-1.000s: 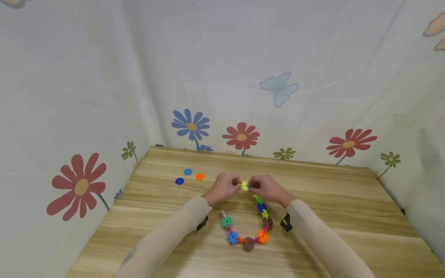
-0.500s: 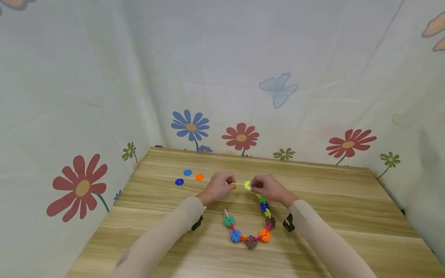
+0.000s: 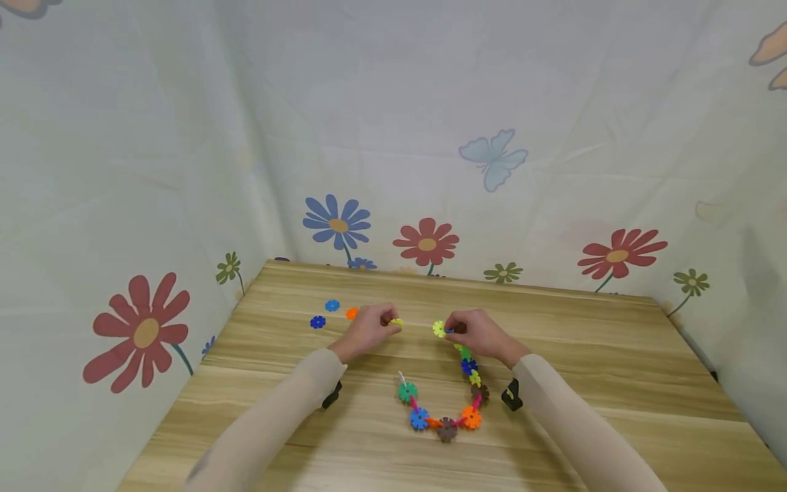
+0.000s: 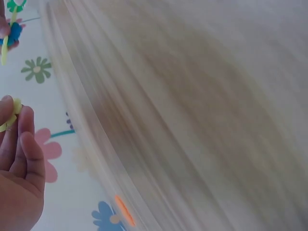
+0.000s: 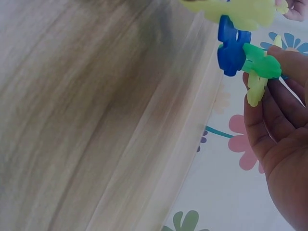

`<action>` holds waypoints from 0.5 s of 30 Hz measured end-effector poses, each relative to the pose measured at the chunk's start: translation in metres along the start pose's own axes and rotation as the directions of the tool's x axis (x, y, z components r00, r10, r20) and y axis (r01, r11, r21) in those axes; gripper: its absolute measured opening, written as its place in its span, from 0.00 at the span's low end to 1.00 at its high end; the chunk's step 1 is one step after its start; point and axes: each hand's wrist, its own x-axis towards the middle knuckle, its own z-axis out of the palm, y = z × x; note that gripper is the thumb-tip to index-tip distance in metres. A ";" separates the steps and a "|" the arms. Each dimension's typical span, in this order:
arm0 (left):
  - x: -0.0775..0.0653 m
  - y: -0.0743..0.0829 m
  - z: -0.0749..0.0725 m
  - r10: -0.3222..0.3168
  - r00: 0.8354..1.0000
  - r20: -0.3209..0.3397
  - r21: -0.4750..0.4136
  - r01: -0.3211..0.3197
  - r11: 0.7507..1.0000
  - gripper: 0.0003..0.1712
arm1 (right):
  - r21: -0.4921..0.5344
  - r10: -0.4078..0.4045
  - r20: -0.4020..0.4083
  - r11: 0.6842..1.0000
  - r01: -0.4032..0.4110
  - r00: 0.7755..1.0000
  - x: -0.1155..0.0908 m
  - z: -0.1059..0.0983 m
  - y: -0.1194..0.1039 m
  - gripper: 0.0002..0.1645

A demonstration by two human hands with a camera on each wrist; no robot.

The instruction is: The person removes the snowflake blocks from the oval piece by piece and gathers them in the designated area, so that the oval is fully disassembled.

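Note:
My left hand (image 3: 367, 331) pinches a yellow snowflake disc (image 3: 396, 322) between thumb and fingertips, above the wooden table. In the left wrist view this yellow disc (image 4: 17, 106) is partly covered by the fingers. My right hand (image 3: 482, 333) holds up one end of a chain of interlocked snowflake discs, pinching near a blue disc (image 3: 449, 331). A light yellow disc (image 3: 438, 329) sticks out left of those fingertips, apart from the left hand's disc. From the right hand the chain curves down through a brown disc (image 3: 447, 430) to a teal disc (image 3: 407, 392) with a white piece at its end.
Two loose blue discs, one lighter (image 3: 332, 305) and one darker (image 3: 318, 322), lie at the table's back left. An orange disc (image 3: 352, 313) lies beside them, partly hidden by my left hand. Flower-printed cloth (image 3: 393, 171) hangs behind the wooden table (image 3: 584, 355).
My left hand has drawn away to the left with its yellow disc, widening the gap to the chain's end. My right hand moved slightly right, and the chain shifted a little with it.

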 end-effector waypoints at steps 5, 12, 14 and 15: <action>-0.004 -0.005 -0.009 -0.040 0.999 -0.013 -0.030 0.040 0.999 0.09 | 0.002 0.005 0.005 1.000 -0.005 1.000 0.001 0.001 0.000 0.05; -0.008 -0.014 -0.015 -0.054 0.998 -0.038 -0.009 0.054 0.999 0.12 | -0.001 -0.003 -0.001 1.000 0.003 1.000 0.003 0.004 0.004 0.06; -0.010 -0.017 -0.017 -0.054 0.998 -0.038 -0.008 0.053 0.999 0.11 | 0.000 -0.005 -0.002 1.000 0.005 1.000 0.003 0.004 0.005 0.06; -0.010 -0.018 -0.017 -0.053 0.998 -0.037 -0.008 0.053 0.999 0.12 | 0.001 -0.007 -0.001 1.000 0.007 1.000 0.003 0.004 0.005 0.05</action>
